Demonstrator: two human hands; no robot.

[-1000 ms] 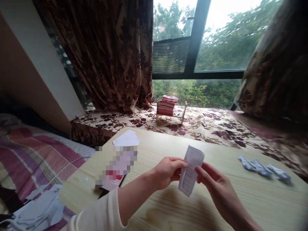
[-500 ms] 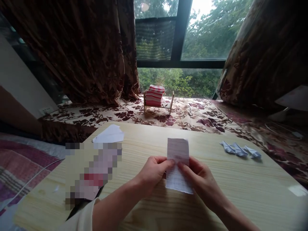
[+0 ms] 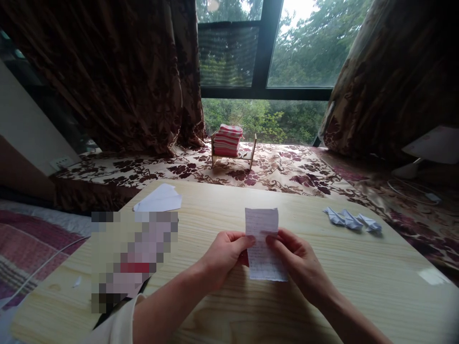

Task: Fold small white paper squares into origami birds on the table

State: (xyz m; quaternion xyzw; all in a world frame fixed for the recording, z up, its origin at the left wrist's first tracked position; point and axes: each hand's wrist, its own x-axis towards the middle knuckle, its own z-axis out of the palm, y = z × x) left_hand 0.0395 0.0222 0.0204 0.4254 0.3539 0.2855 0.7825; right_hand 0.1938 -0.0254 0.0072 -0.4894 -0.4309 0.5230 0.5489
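Observation:
Held up above the light wooden table [image 3: 201,215] is a small rectangular sheet of paper [image 3: 263,258], with faint lines or print on it and a rough lower edge. My left hand [image 3: 229,253] pinches its left side, thumb on the front face and fingers behind. On the right side, my right hand [image 3: 296,258] grips it the same way, its thumb near the middle. The fingers behind the sheet are partly hidden. To the right on the tabletop lie several small folded white paper pieces [image 3: 351,220] in a row.
White paper [image 3: 159,198] lies at the table's far left, beside a pixelated, blurred-out object [image 3: 138,258]. A tiny paper scrap [image 3: 76,282] rests near the left edge. Beyond the table, a small wooden stand [image 3: 233,157] carries striped folded cloth [image 3: 228,141] on the floral-covered window ledge.
The view has shifted slightly, moving the scene left. My thumbs have spread a little apart on the sheet, and its tilt has changed so that its lines show more clearly.

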